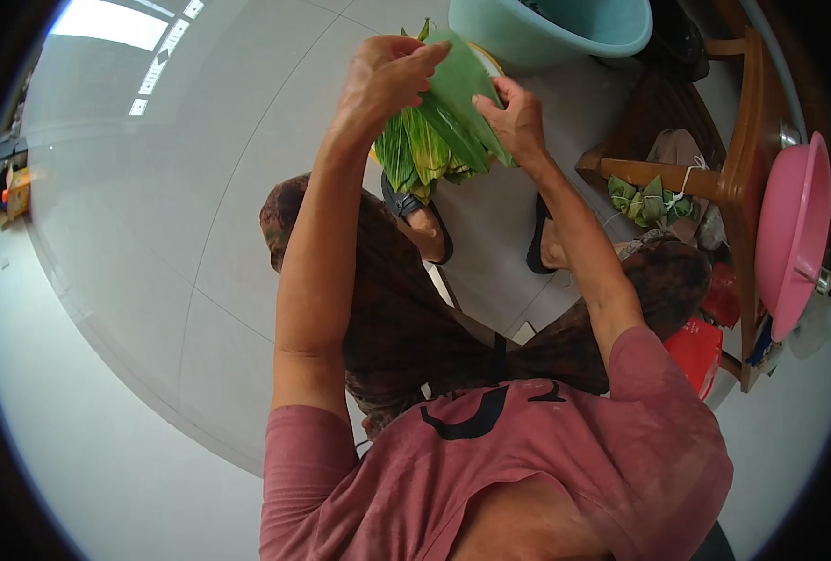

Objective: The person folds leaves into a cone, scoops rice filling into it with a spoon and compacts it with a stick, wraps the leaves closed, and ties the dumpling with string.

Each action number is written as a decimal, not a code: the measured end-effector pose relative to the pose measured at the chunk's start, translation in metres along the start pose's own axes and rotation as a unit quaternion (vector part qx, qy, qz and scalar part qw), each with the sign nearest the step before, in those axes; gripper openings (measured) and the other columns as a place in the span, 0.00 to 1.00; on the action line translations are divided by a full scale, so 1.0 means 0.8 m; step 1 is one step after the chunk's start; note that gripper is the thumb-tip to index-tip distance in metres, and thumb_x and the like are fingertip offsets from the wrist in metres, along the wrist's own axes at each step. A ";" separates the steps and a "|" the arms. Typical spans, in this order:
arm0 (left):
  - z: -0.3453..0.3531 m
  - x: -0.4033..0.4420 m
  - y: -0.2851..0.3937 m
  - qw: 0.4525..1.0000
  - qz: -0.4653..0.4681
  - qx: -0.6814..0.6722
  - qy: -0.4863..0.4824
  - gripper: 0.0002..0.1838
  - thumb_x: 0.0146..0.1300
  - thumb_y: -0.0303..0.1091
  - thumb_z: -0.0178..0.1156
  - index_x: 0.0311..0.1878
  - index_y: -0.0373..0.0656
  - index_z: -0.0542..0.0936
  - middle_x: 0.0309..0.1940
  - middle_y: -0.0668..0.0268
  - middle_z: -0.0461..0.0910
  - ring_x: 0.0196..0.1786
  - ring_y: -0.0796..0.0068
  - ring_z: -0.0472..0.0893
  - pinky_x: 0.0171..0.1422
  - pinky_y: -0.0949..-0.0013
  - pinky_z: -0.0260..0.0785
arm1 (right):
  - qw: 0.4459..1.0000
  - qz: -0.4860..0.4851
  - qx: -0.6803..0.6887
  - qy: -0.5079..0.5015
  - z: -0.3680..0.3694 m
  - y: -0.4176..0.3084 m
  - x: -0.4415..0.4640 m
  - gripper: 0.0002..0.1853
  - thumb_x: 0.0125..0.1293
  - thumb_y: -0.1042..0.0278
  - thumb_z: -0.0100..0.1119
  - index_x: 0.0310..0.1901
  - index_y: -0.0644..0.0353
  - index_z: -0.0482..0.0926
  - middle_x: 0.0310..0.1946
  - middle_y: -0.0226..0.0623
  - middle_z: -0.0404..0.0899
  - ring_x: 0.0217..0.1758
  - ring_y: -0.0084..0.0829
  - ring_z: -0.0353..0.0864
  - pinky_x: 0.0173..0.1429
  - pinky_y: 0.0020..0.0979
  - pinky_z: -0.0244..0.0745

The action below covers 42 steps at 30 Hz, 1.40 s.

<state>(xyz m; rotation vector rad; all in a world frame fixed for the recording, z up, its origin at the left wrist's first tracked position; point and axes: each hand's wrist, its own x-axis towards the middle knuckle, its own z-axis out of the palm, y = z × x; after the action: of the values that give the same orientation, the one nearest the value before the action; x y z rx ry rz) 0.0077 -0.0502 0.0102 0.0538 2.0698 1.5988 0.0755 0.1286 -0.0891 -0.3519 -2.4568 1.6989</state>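
Green leaves [460, 98] pinched in both half-closed hands [385, 79] [520, 122].

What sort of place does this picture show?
Probably a room in a home, though I cannot be sure: there is a tiled floor, a wooden chair and a pink basin.

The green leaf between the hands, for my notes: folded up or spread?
Largely spread: the green leaf shows its broad face between the left hand and right hand.
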 end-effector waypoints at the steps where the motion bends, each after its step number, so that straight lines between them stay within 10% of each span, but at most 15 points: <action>1: 0.004 -0.004 0.004 1.000 -0.008 -0.001 -0.004 0.28 0.57 0.49 0.59 0.49 0.31 0.75 0.37 0.57 0.78 0.39 0.69 0.79 0.40 0.70 0.74 | 0.998 -0.044 -0.034 0.018 -0.004 -0.031 -0.005 0.16 0.54 0.66 0.58 0.42 0.67 0.77 0.30 0.44 0.81 0.31 0.32 0.81 0.39 0.29 0.74; 6: 0.009 -0.004 0.017 0.995 0.027 -0.081 0.059 0.22 0.57 0.42 0.59 0.45 0.30 0.76 0.43 0.52 0.77 0.41 0.65 0.79 0.41 0.67 0.74 | 0.958 -0.257 -0.052 -0.115 0.002 -0.120 0.003 0.16 0.57 0.61 0.60 0.41 0.66 0.78 0.34 0.39 0.81 0.37 0.26 0.80 0.43 0.24 0.73; 9: -0.014 0.029 -0.014 0.956 0.146 -0.152 0.205 0.10 0.56 0.24 0.53 0.41 0.29 0.75 0.36 0.58 0.78 0.37 0.69 0.78 0.41 0.70 0.71 | 0.946 -0.035 0.278 -0.161 0.000 -0.073 0.045 0.16 0.58 0.58 0.60 0.41 0.63 0.78 0.34 0.39 0.80 0.38 0.27 0.79 0.45 0.24 0.72; 13: -0.014 0.029 -0.013 0.946 0.182 -0.137 0.230 0.11 0.54 0.23 0.54 0.41 0.29 0.75 0.34 0.58 0.79 0.35 0.70 0.78 0.42 0.70 0.70 | 0.912 -0.045 -0.292 -0.283 0.048 0.113 0.051 0.24 0.52 0.53 0.63 0.43 0.63 0.74 0.40 0.50 0.75 0.45 0.45 0.75 0.52 0.38 0.70; 20: -0.019 0.014 0.008 0.955 0.105 -0.144 0.236 0.11 0.55 0.24 0.56 0.41 0.29 0.75 0.34 0.58 0.79 0.36 0.70 0.79 0.42 0.71 0.71 | 0.893 -0.009 -0.382 -0.239 0.074 0.136 0.027 0.13 0.53 0.61 0.59 0.33 0.64 0.77 0.28 0.47 0.78 0.34 0.44 0.79 0.39 0.40 0.74; 23: -0.023 0.009 0.008 0.952 0.096 -0.175 0.232 0.11 0.54 0.26 0.54 0.38 0.30 0.77 0.32 0.58 0.79 0.32 0.73 0.77 0.38 0.70 0.70 | 0.981 0.015 -0.164 -0.098 0.048 0.097 0.027 0.10 0.55 0.65 0.55 0.32 0.65 0.76 0.20 0.42 0.77 0.25 0.40 0.78 0.34 0.38 0.72; 33: -0.016 0.005 0.008 0.947 0.046 -0.286 0.139 0.12 0.57 0.26 0.52 0.42 0.30 0.75 0.36 0.58 0.78 0.35 0.71 0.77 0.41 0.70 0.70 | 0.935 -0.301 -0.151 0.116 -0.015 -0.129 -0.007 0.09 0.55 0.78 0.53 0.38 0.62 0.68 0.44 0.48 0.74 0.35 0.44 0.78 0.40 0.38 0.74; 38: -0.010 0.008 0.014 0.908 0.016 -0.419 0.001 0.17 0.60 0.42 0.59 0.42 0.35 0.75 0.33 0.63 0.78 0.34 0.76 0.76 0.39 0.73 0.70 | 0.896 -0.343 -0.278 0.043 0.015 -0.160 -0.002 0.09 0.54 0.75 0.54 0.37 0.67 0.70 0.49 0.52 0.71 0.41 0.48 0.77 0.42 0.39 0.76; 42: 0.005 0.000 0.025 0.920 0.071 -0.385 0.017 0.12 0.57 0.30 0.61 0.41 0.32 0.75 0.35 0.63 0.78 0.35 0.76 0.77 0.39 0.74 0.71 | 0.889 -0.379 -0.257 -0.023 0.005 -0.168 -0.005 0.13 0.53 0.72 0.59 0.39 0.66 0.71 0.50 0.51 0.71 0.44 0.45 0.76 0.45 0.36 0.73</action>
<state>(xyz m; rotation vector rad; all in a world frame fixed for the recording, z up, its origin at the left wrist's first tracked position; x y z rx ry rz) 0.0041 -0.0408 0.0278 -0.1056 1.3447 2.4031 0.0630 0.0785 0.0347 0.5546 -2.5252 0.7413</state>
